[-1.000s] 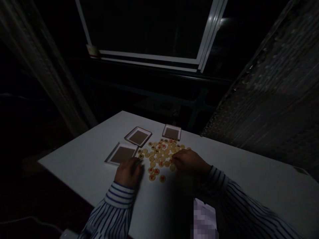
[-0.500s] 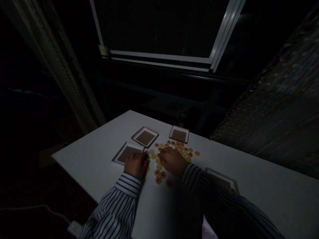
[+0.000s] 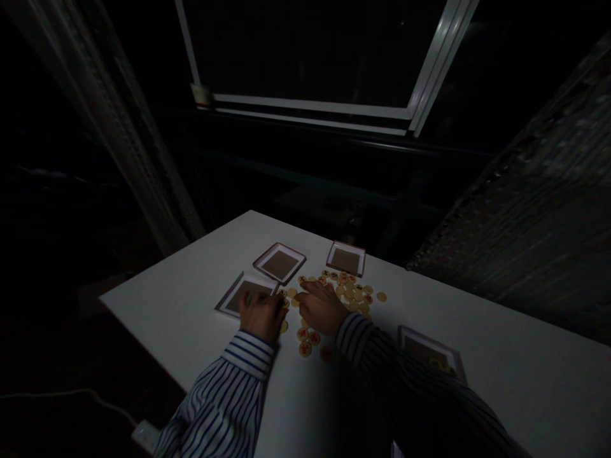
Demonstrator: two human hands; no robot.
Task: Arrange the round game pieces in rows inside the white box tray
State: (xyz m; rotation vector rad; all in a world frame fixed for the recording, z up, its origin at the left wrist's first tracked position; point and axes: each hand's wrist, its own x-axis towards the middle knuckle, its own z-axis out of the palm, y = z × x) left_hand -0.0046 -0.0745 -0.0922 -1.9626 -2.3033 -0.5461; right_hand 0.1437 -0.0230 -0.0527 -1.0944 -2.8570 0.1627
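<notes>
Many round, pale wooden Chinese chess pieces (image 3: 353, 292) lie spread over the white table, some showing red or black characters. My left hand (image 3: 261, 316) is over the near edge of a shallow tray (image 3: 224, 299), fingers curled down; what they hold, if anything, is hidden. To its right, my right hand (image 3: 322, 307) reaches over the left part of the pile, fingers stretched left and the thumb apart from them, touching or just above the pieces. Several red-marked pieces (image 3: 304, 348) lie between my forearms.
A second tray (image 3: 261, 261) stands behind the left one, and a third tray (image 3: 328, 261) is at the table's far edge. Beside my right forearm, another tray (image 3: 456, 359) contains a few pieces. A power strip (image 3: 146, 436) with a white cable is at lower left.
My right hand has shifted slightly left across the pieces, uncovering more of the pile on its right. My left hand stays by the tray, its fingers a little more spread. The view has shifted slightly.
</notes>
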